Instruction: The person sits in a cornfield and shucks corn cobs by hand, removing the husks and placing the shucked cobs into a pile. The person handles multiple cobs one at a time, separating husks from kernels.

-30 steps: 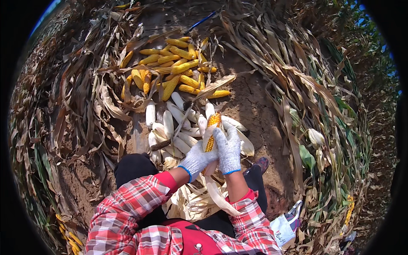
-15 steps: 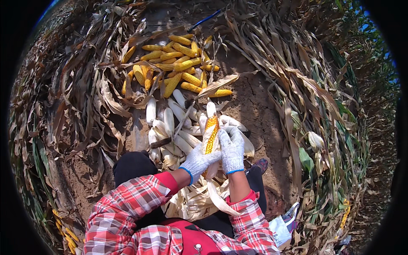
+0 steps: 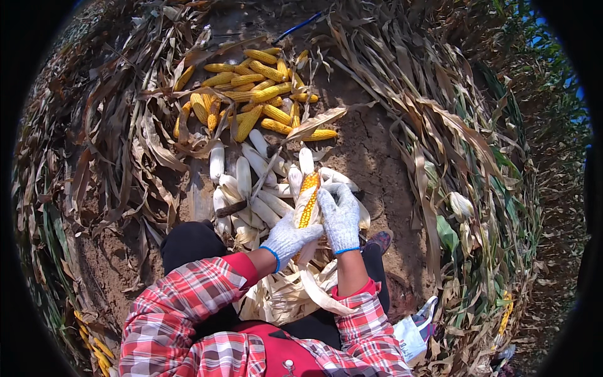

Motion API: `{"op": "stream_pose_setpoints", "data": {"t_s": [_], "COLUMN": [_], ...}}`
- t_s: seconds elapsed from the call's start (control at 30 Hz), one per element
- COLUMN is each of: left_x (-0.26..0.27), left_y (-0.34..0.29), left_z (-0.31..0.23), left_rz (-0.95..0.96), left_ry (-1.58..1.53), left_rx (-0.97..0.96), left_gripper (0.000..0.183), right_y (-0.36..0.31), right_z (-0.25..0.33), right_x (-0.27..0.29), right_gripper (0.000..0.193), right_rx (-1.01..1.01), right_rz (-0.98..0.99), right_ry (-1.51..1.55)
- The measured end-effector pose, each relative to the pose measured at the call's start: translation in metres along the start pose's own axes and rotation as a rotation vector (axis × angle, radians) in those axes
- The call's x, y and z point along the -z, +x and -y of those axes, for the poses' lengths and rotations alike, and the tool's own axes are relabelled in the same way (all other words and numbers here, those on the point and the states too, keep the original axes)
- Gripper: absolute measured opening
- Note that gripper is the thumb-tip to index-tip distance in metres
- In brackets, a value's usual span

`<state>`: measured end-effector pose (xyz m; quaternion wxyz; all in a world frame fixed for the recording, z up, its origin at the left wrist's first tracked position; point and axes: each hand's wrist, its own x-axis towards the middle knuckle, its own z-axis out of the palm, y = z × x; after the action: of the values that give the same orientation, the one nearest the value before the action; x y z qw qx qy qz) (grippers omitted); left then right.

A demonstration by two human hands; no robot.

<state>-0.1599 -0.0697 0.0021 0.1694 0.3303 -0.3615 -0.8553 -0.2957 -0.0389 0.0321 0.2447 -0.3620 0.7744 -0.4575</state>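
Note:
An ear of corn point(image 3: 308, 200) stands tilted upward in front of me, its yellow kernels bare down the middle and pale husk point(image 3: 299, 202) still along its left side. My left hand point(image 3: 291, 237), in a white knitted glove with a blue cuff, is closed around the lower end of the ear. On the right edge of the same ear, my gloved right hand point(image 3: 340, 217) is closed with curled fingers at the husk; the fingertips are partly hidden. A long strip of loose husk point(image 3: 317, 290) hangs beneath both hands, over a heap of pale husks point(image 3: 279, 300) between my legs.
Several ears in pale husks point(image 3: 244, 179) lie just beyond my hands. Farther off is a pile of bare yellow ears point(image 3: 254, 88). Dry stalks point(image 3: 440, 119) line both sides. A white bag point(image 3: 409, 338) sits at the lower right, and a blue rod point(image 3: 300, 26) lies at the back.
The whole scene has shifted slightly left in view. Both hands keep nearly the same grip on the ear of corn, and its husk looks about the same.

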Motion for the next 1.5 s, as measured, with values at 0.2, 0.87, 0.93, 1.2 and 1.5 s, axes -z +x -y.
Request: {"op": "stream_pose_setpoints", "data": {"t_s": [0.2,0.87,0.93,1.2,1.5], "left_x": [-0.001,0.009,0.005,0.006,0.007], "left_y": [0.000,-0.001,-0.006,-0.009,-0.015], "left_z": [0.001,0.013,0.004,0.002,-0.020], "left_rz": [-0.011,0.037,0.022,0.117,0.123], "left_ry": [0.021,0.239,0.312,0.134,0.168], "left_rx": [0.003,-0.007,0.010,-0.013,-0.185], "left_gripper": [0.051,0.057,0.058,0.054,0.041], "right_y": [-0.001,0.000,0.001,0.002,0.000], "right_z": [-0.005,-0.001,-0.012,-0.015,-0.007], "right_x": [0.000,0.004,0.005,0.006,0.004], "right_gripper": [0.021,0.019,0.019,0.019,0.017], "right_rx": [0.014,0.039,0.069,0.001,-0.121], "right_rz": [-0.014,0.025,0.010,0.000,0.040], "right_ry": [-0.024,-0.134,-0.163,-0.070,0.267]}}
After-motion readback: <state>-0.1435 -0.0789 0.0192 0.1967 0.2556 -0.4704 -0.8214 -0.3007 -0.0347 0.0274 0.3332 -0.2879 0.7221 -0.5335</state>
